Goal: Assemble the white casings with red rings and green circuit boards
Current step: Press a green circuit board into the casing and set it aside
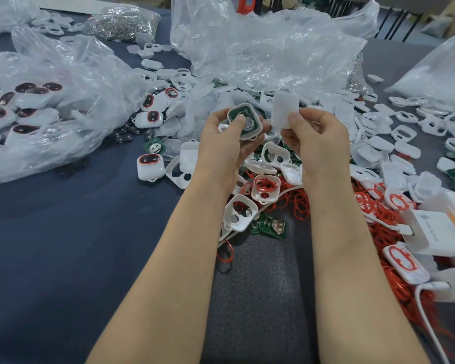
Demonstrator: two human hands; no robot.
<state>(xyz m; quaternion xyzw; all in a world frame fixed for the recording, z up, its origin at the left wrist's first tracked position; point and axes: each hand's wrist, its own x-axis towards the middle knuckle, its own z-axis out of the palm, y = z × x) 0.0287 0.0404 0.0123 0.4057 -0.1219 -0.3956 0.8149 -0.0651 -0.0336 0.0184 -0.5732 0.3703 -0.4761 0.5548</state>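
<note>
My left hand [227,143] grips a white casing half [255,124] with a green circuit board seated in it, thumb pressing on the board. My right hand [318,137] pinches a plain white cover piece [284,109], held upright just right of the casing. Below my hands lie loose white casings [267,189], red rings [297,203] and green circuit boards [272,227] on the dark table [76,232].
Clear plastic bags [260,48] are heaped behind. A bag at left [37,114] holds finished white units with red rings. One finished unit [150,166] lies on the table. White chargers with cables [439,232] sit at right. More white parts spread to the right.
</note>
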